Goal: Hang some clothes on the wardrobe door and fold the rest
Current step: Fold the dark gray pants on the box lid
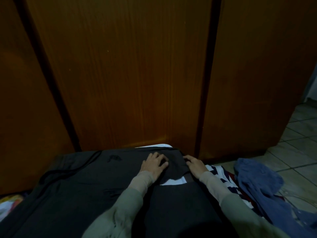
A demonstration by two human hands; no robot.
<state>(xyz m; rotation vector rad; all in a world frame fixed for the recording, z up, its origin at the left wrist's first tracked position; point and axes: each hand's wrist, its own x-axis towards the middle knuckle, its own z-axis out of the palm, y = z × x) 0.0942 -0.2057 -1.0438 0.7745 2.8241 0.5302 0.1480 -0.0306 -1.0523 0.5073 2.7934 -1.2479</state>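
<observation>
Dark grey fabric fills the space in front of me: a pair of trousers (72,191) spread flat, with a black drawstring (68,170) looping across its left part. My left hand (154,164) lies palm down on the cloth near its far edge, fingers a little curled and pressing the fabric, gripping nothing. My right hand (194,164) sits just beside it at the trousers' far right corner, where its fingers bend over a fold of the cloth; I cannot tell whether that grip has really closed on it. Between my sleeves a small white patch (175,181) shows through a gap in the fabric. Right of the trousers lies a garment striped white, navy and red (221,176), and against it a crumpled blue one (257,179) on the tiled floor (295,134). Brown wooden wardrobe doors (128,74) stand close behind the trousers' far edge.
</observation>
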